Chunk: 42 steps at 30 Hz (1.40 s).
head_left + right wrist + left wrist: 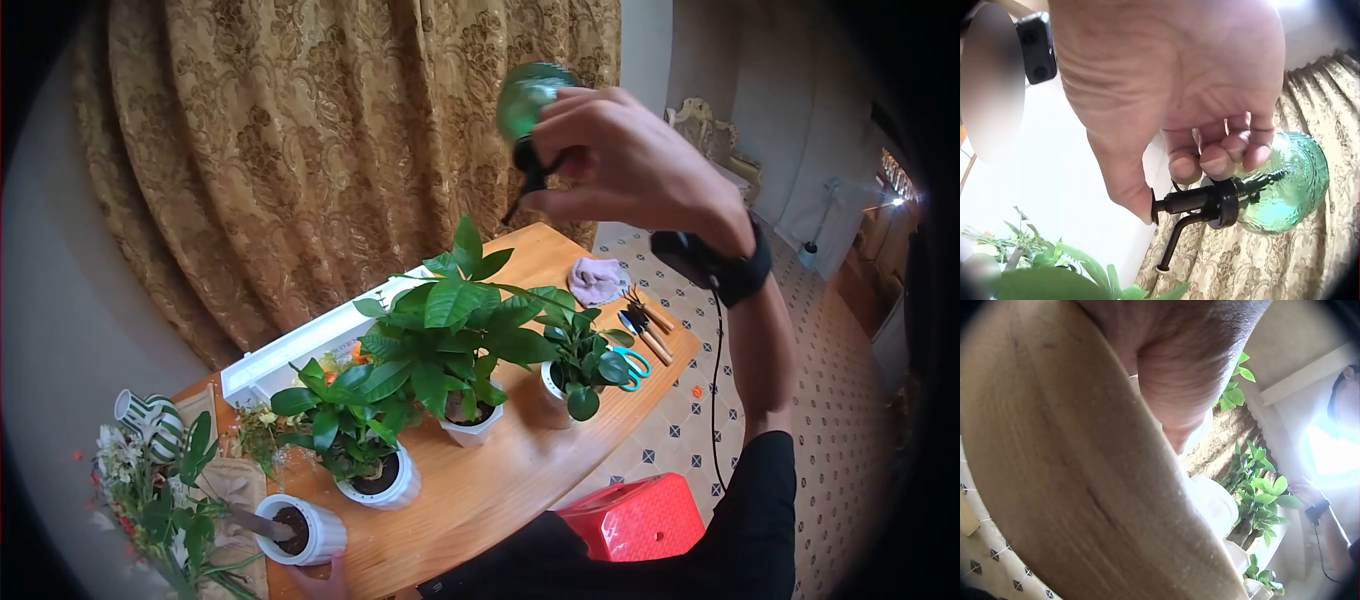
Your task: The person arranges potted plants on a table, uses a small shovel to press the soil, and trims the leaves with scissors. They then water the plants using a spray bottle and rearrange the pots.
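Note:
My right hand is raised above the plants and holds a green glass spray bottle tipped on its side. In the right wrist view the fingertips curl at the black pump head, and the thumb presses the plunger's end. The nozzle points down, over green leaves. At the table's near left, my left hand cups the lower side of a white flower pot, which holds a thick stem in dark soil. In the left wrist view the table edge hides most of this hand's fingers.
On the wooden table stand several potted plants, a long white planter box and a striped vase. Teal scissors, small garden tools and a cloth lie right. A red stool stands beside the table.

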Each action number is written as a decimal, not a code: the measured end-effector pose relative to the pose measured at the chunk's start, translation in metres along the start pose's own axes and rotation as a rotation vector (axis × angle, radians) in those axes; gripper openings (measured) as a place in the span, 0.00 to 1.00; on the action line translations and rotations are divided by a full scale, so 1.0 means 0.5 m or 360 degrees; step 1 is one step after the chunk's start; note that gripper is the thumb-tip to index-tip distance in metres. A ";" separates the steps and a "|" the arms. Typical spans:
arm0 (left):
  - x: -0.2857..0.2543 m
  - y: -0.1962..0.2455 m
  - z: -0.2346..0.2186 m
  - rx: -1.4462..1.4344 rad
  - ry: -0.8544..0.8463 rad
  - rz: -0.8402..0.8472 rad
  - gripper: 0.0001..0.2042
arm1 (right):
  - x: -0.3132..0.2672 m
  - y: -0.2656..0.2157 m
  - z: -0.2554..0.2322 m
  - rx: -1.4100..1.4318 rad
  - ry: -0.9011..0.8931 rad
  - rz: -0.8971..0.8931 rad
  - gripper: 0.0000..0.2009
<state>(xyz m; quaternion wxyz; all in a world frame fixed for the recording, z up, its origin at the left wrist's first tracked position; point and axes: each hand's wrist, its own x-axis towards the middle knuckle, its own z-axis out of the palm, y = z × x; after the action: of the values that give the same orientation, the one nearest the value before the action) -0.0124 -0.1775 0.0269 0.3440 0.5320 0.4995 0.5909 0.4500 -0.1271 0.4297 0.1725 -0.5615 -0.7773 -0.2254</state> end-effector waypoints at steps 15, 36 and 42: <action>-0.003 0.006 -0.001 -0.0105 -0.0010 -0.0082 0.51 | 0.113 -0.093 0.018 0.0057 -0.0305 -0.0326 0.15; -0.001 -0.010 -0.005 0.0067 -0.0012 -0.0042 0.54 | 0.065 0.003 0.031 0.0083 -0.0409 -0.0096 0.14; -0.014 -0.052 -0.013 0.0110 0.0092 -0.0091 0.51 | 0.121 -0.051 0.002 0.0246 -0.0356 -0.0316 0.17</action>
<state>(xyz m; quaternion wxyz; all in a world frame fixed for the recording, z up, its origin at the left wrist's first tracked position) -0.0207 -0.1786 0.0003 0.3275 0.5118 0.5443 0.5784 0.4068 -0.0853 0.4565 0.1043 -0.4885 -0.8584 -0.1169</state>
